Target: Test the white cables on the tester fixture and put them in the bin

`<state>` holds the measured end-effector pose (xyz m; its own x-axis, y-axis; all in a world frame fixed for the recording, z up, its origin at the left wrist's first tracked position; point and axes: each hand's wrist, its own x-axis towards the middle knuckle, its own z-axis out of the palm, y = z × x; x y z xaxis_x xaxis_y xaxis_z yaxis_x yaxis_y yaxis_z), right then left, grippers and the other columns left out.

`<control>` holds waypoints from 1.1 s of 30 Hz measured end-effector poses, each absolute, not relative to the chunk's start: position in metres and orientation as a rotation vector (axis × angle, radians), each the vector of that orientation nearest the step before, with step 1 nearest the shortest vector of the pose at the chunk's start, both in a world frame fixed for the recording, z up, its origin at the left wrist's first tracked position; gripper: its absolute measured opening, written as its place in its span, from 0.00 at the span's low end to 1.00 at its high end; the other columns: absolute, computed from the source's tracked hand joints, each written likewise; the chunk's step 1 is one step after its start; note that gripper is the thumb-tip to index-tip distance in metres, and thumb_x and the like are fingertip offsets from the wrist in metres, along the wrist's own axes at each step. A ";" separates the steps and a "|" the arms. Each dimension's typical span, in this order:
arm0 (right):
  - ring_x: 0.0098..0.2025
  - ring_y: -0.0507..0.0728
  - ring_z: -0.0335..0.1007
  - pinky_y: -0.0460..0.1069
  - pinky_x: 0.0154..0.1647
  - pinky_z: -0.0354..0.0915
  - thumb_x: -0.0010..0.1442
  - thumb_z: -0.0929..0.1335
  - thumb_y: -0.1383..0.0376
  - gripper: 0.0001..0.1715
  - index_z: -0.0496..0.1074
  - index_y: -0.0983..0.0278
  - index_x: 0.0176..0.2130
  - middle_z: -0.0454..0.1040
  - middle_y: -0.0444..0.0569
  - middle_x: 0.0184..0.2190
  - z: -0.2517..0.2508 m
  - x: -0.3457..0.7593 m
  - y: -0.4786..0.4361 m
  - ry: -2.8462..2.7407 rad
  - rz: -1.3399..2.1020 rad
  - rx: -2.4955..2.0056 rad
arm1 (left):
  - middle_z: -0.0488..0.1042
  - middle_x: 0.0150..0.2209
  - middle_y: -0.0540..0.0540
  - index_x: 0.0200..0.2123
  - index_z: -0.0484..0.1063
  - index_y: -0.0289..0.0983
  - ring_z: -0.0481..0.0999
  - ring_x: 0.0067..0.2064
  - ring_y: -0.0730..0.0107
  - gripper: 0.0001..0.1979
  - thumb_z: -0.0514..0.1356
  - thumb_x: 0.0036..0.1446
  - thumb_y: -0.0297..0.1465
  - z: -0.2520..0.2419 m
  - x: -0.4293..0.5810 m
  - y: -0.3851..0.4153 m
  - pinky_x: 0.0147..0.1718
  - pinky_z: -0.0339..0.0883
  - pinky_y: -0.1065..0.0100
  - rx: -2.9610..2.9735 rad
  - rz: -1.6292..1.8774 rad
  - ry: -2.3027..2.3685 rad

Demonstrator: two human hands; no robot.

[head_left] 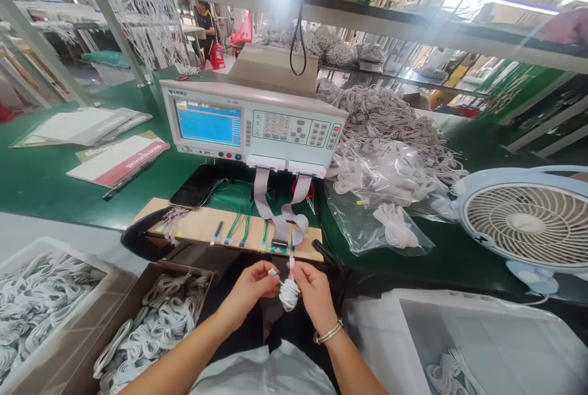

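Between my two hands hangs a small coiled bundle of white cable (289, 294). My left hand (258, 282) pinches one white connector end (272, 272) of it, to the left of the coil. With fingers closed, my right hand (312, 288) grips the cable's other white end (292, 263) just above the coil. That end points up at the front edge of a wooden board (184, 229), by a small green circuit piece; whether it is plugged in I cannot tell. Grey ribbon cables (263, 193) run from the board up to a tester with a lit blue screen (209, 122).
Cable bundles fill a white crate (108, 275) and a brown box (209, 282) at left. A white bin (397, 321) stands at right, below a fan (528, 223). Bagged cables (395, 223) and a large cable heap (390, 113) lie right of the tester. Papers (119, 159) rest at left.
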<state>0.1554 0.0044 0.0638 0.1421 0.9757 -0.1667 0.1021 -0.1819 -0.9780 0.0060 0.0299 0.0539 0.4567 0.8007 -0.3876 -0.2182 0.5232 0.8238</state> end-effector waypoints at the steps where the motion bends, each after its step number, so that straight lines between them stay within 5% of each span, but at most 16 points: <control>1: 0.19 0.48 0.54 0.42 0.17 0.51 0.51 0.63 0.55 0.18 0.70 0.67 0.25 0.64 0.42 0.17 0.064 0.154 0.004 -1.101 1.167 -1.485 | 0.68 0.24 0.50 0.28 0.67 0.34 0.67 0.25 0.76 0.14 0.63 0.39 0.37 0.053 0.003 0.032 0.27 0.61 0.73 0.799 0.705 0.883; 9: 0.18 0.47 0.55 0.43 0.19 0.53 0.47 0.67 0.56 0.15 0.69 0.67 0.27 0.64 0.41 0.17 0.048 0.137 0.010 -0.659 1.276 -1.327 | 0.69 0.23 0.49 0.27 0.68 0.32 0.66 0.23 0.78 0.14 0.62 0.40 0.37 0.057 -0.009 0.042 0.22 0.60 0.75 0.770 0.679 0.937; 17: 0.21 0.49 0.58 0.43 0.21 0.55 0.50 0.65 0.58 0.15 0.70 0.67 0.33 0.67 0.42 0.20 0.048 0.154 0.002 -0.989 1.244 -1.356 | 0.67 0.20 0.50 0.21 0.65 0.32 0.63 0.20 0.82 0.11 0.63 0.40 0.34 0.053 0.019 0.039 0.19 0.60 0.79 0.542 0.825 0.947; 33: 0.16 0.46 0.52 0.41 0.14 0.52 0.52 0.63 0.54 0.19 0.68 0.67 0.34 0.61 0.40 0.16 0.053 0.149 0.004 -0.906 1.362 -1.393 | 0.63 0.20 0.52 0.28 0.71 0.31 0.57 0.19 0.83 0.19 0.61 0.40 0.42 0.055 0.023 0.043 0.19 0.50 0.77 0.514 0.818 0.856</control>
<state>0.1490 0.0037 0.0528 0.1036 0.9539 -0.2818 -0.1082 -0.2709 -0.9565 0.0231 0.0431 0.0550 0.3916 0.7999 -0.4547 -0.4178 0.5949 0.6867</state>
